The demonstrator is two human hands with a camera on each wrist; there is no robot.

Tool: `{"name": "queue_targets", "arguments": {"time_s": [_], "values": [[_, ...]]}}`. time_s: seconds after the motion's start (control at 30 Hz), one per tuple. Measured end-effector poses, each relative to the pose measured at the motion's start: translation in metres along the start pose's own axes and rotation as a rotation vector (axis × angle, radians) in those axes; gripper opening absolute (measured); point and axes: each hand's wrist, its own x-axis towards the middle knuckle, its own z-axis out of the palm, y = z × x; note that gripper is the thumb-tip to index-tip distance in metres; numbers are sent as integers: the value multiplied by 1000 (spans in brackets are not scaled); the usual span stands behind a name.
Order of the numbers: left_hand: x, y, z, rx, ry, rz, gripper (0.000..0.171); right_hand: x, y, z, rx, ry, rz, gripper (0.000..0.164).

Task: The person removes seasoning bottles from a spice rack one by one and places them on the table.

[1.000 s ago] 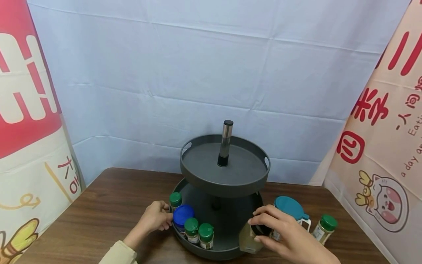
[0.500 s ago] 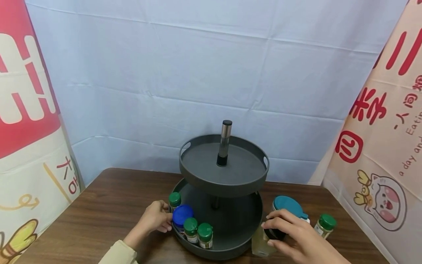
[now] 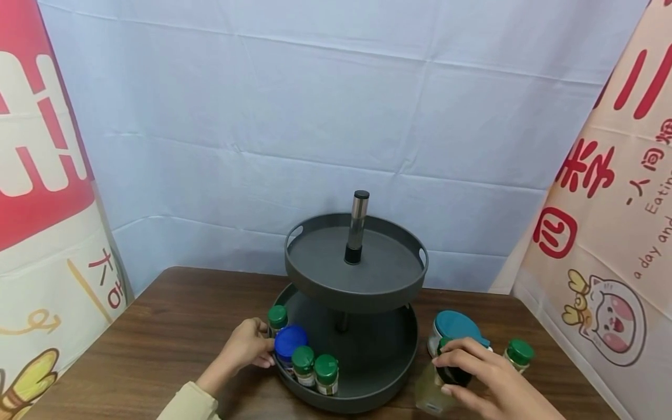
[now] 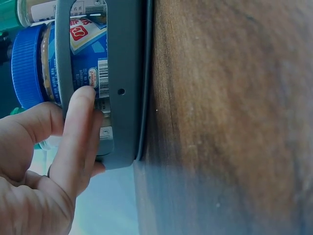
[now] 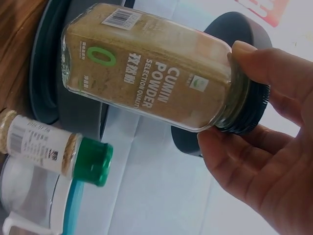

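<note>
My right hand (image 3: pixel 490 373) holds a jar of cumin powder (image 5: pixel 146 68) by its black lid (image 3: pixel 452 375), between thumb and fingers. The jar is clear with tan powder inside, and it hangs to the right of a dark grey two-tier turntable tray (image 3: pixel 362 402). At the tray's left side, my left hand (image 3: pixel 249 345) grips the lower rim by its handle slot, thumb at the rim's top edge and fingers on the outer face. Inside that rim stand a blue-lidded jar (image 4: pixel 34 66) and several green-capped spice bottles (image 3: pixel 327 373).
Right of the tray stands a teal-lidded container (image 3: pixel 455 328) with a white handle. Green-capped bottles are near it: one bottle (image 5: pixel 49 147) partly behind my right hand, another bottle (image 3: pixel 520 353) farther right. The upper tier (image 3: pixel 315 256) overhangs the lower one around a metal post (image 3: pixel 358 221).
My right hand has moved right with the cumin jar, from over the lower tier's right edge to outside it. My left hand stays at the rim.
</note>
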Motion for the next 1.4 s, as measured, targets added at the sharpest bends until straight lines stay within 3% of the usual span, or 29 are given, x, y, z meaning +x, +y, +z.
{"name": "queue_targets", "arguments": {"time_s": [0.17,0.53,1.17,1.4], "values": [[0,-1,0,-8,0,7,37,-7,6,-2,-58,-1,-6,44],[2,3,1,-20,19,29,37,-21,14,-7,-105,-21,75,39],[3,4,0,-17,23,22,39,-44,36,-17,-131,-28,90,41],[2,3,0,-14,15,27,37,-53,42,-22,-154,-26,134,38]]}}
